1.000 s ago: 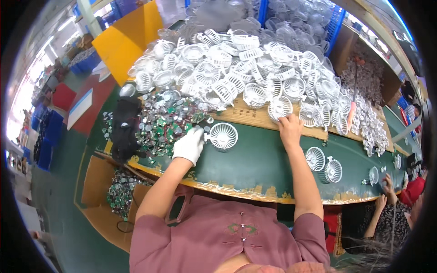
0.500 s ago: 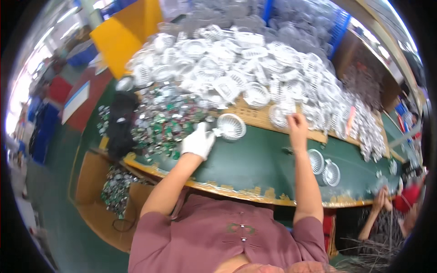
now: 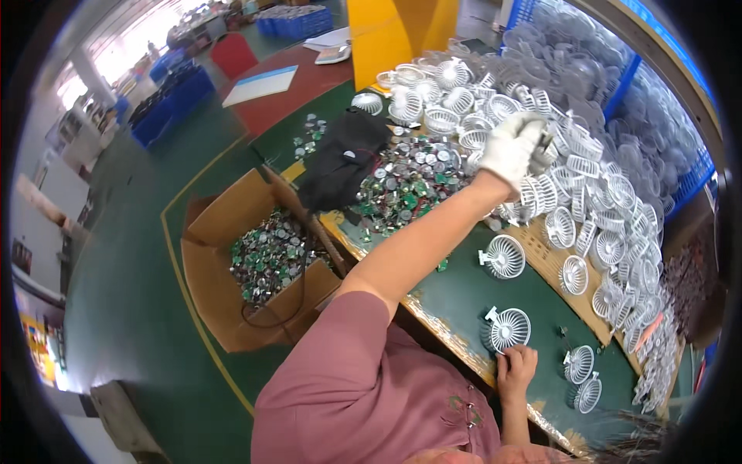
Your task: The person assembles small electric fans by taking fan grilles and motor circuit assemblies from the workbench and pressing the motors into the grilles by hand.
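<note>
Left hand (image 3: 512, 148), gloved: far over the white fan-grille pile (image 3: 587, 193), closed on one small part. Right hand (image 3: 516, 365), bare: fingers curled, touching the near fan grille (image 3: 510, 329) on green desk (image 3: 456, 290).

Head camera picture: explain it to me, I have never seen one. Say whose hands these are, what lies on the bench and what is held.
The camera sits on a person's head and looks down, so the round lens bends straight edges. Both arms are that person's own. The left hand, in a white glove, reaches out over a heap of white fan grilles; whether it grips one is unclear. The bare right hand rests at the green bench's near edge, its fingers touching a white fan grille. Small green circuit boards lie piled beside a black bag, and more fill a cardboard box on the floor.
</note>
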A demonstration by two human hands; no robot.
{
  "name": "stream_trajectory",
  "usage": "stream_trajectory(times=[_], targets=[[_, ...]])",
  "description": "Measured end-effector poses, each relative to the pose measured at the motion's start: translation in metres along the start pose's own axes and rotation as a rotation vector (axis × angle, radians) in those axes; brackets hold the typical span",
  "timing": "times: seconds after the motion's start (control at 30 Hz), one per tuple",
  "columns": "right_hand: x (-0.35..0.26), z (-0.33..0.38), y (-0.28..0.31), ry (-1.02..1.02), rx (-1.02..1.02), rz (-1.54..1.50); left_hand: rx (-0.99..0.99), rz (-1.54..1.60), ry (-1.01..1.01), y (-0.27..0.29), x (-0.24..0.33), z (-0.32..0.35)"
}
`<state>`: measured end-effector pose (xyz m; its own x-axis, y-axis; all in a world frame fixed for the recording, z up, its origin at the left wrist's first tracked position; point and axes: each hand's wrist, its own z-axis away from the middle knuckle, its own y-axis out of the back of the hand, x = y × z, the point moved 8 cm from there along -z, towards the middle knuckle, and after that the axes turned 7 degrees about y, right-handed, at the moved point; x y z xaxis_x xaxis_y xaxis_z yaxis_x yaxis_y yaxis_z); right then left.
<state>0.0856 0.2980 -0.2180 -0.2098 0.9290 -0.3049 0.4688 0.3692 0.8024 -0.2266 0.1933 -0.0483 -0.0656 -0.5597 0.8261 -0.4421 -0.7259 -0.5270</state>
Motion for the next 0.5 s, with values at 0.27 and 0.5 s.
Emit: stream_trajectory(times=[0.27,0.5], targets=[[-0.014,-0.007,-0.008,0.005,0.097,-0.035,-0.057,-0.91,-0.301,-0.004,-0.04,0.0],[-0.017,-0.001,-0.005,0.023,0.143,0.046,0.08,-1.001,-0.259,-0.008,-0.02,-0.009]])
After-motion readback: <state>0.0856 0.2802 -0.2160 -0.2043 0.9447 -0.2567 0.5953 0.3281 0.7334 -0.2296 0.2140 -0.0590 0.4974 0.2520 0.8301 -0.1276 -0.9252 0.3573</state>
